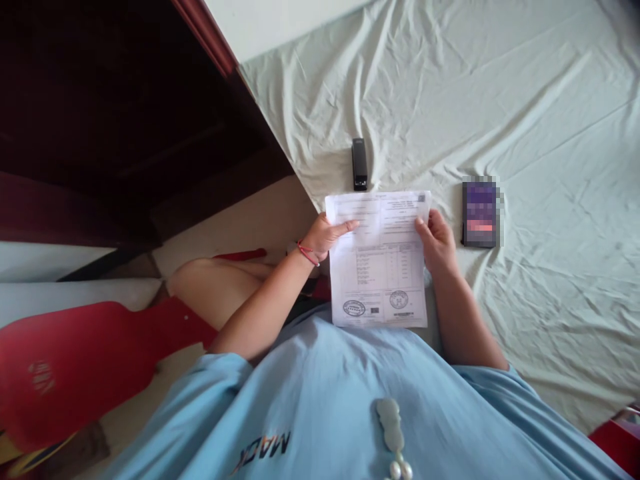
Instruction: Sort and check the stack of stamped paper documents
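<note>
A printed white paper document (379, 260) with two oval and round stamps near its bottom is held upright in front of my chest. My left hand (323, 237), with a red string bracelet at the wrist, grips its left edge, thumb on the front. At the upper right edge my right hand (437, 240) pinches the paper between thumb and fingers. Whether it is one sheet or a thin stack I cannot tell. Just beyond the top edge lies a black stapler (359, 164) on the pale sheet, touched by neither hand.
A phone (480, 215) with a blurred screen lies to the right on the wrinkled light green bed sheet (550, 153). Dark wooden furniture (125, 120) stands at the left. A red plastic chair (75, 367) is at the lower left, and something red (617, 440) at the lower right.
</note>
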The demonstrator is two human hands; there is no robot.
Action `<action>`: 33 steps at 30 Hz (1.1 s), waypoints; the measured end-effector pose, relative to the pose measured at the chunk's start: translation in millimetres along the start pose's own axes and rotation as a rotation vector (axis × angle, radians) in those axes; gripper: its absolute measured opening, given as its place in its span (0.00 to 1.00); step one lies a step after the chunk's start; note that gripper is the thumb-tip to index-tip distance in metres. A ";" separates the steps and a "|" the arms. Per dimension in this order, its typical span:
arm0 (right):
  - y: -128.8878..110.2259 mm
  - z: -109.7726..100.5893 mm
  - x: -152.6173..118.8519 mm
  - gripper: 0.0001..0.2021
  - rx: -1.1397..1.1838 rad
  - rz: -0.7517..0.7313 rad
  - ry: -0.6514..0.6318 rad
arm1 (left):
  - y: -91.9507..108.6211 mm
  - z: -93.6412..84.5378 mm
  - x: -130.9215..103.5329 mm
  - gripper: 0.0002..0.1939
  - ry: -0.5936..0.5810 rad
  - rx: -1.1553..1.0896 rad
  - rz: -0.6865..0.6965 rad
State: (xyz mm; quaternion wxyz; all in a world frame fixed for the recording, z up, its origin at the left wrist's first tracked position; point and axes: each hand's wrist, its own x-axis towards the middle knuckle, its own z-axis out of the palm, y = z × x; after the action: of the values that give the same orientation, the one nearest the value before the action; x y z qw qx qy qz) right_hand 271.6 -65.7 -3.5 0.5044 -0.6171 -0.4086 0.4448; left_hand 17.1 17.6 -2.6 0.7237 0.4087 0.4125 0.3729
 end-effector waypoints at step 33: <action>-22.9 -8.2 3.6 0.27 0.070 0.087 -0.121 | -1.0 -6.8 -2.0 0.30 -0.167 -0.111 -0.026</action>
State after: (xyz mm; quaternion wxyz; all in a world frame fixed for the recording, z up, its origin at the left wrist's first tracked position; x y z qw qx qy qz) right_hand 279.2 -60.8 19.3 0.4802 -0.5884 -0.3952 0.5167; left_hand 10.4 17.4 -5.1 0.7818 0.3923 0.3348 0.3505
